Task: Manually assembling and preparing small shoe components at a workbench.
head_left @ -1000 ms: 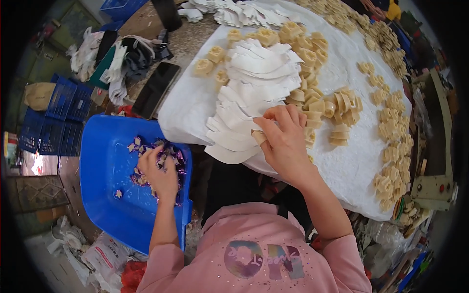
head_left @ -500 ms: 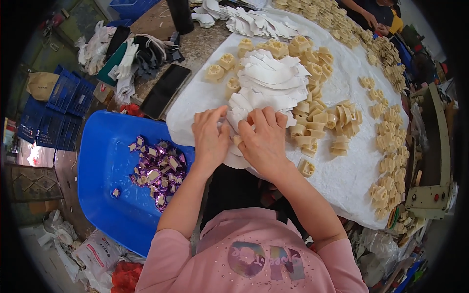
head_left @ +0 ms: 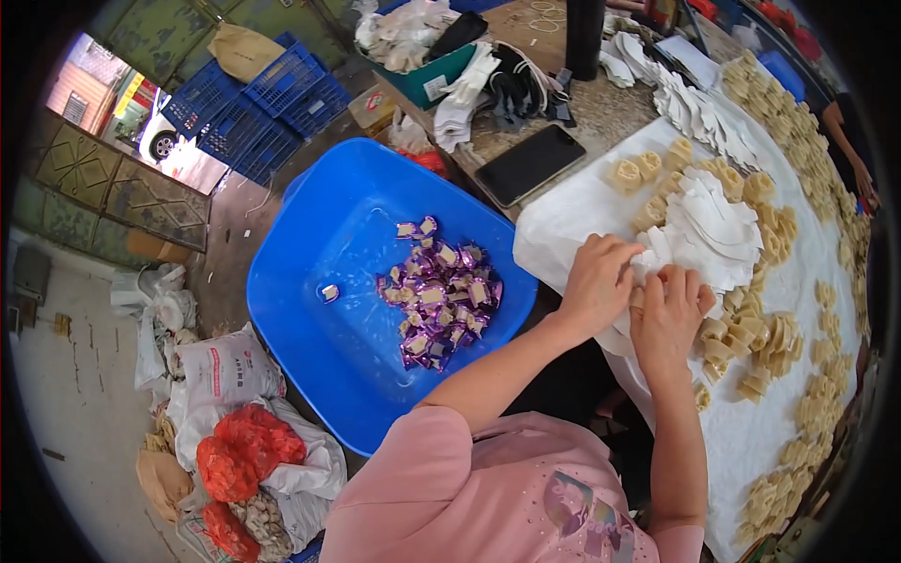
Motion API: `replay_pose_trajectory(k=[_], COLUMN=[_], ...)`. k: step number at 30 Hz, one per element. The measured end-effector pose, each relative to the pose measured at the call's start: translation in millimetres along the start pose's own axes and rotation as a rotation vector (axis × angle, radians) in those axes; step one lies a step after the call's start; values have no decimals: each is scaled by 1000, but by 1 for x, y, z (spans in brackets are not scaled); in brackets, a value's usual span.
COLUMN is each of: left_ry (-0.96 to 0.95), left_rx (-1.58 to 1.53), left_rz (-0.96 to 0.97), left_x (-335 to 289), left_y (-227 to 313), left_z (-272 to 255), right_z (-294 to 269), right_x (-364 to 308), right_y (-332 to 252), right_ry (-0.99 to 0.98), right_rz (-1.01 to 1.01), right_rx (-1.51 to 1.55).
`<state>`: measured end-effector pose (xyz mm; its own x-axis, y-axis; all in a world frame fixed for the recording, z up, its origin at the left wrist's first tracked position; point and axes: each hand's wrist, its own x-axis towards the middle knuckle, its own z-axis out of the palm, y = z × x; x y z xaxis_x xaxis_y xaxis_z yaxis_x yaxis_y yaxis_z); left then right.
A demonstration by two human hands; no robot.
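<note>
Tight at the hands, open over the tub

Wrappers (head_left: 713,235) and candy (head_left: 751,342) hem both hands; the tub's (head_left: 310,244) left floor lies bare.

Tub (head_left: 310,272): solid bright blue. Wrapped sweets (head_left: 441,302): purple with cream panels. Wrapper sheets (head_left: 718,235): plain white. Unwrapped pieces (head_left: 751,342): pale tan. Table cover (head_left: 572,211): white. Phone (head_left: 529,164): black. Crates (head_left: 258,98): blue lattice. Sleeve (head_left: 469,488): pink.

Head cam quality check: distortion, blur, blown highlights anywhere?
Head view: heavy fisheye, black vignette at the rim, table edge bowed; both hands sharp, no motion blur; daylight soft, white wrapper stack near clipping; bright doorway patch upper left overexposed.
</note>
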<state>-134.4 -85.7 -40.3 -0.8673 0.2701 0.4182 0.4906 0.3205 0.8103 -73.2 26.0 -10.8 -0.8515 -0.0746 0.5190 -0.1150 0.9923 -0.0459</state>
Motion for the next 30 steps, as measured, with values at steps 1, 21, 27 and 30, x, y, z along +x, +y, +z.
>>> replay_pose_trajectory(k=[1,21,27,30], left_ry=[7,-82,-36,-91], left_rx=[16,-433,-299,-268], left_rz=[49,-273,-152,-131], left_x=[-1,-1,-5,-3], left_y=[0,21,14,16], left_z=[-1,5,-12,-11], right_z=[1,-5,-1,-5], right_x=[0,-8,-13,-20], right_y=[0,9,8,12], right_ry=[5,12,47,42], right_rz=[-5,84,221,289], right_rx=[7,102,344,360])
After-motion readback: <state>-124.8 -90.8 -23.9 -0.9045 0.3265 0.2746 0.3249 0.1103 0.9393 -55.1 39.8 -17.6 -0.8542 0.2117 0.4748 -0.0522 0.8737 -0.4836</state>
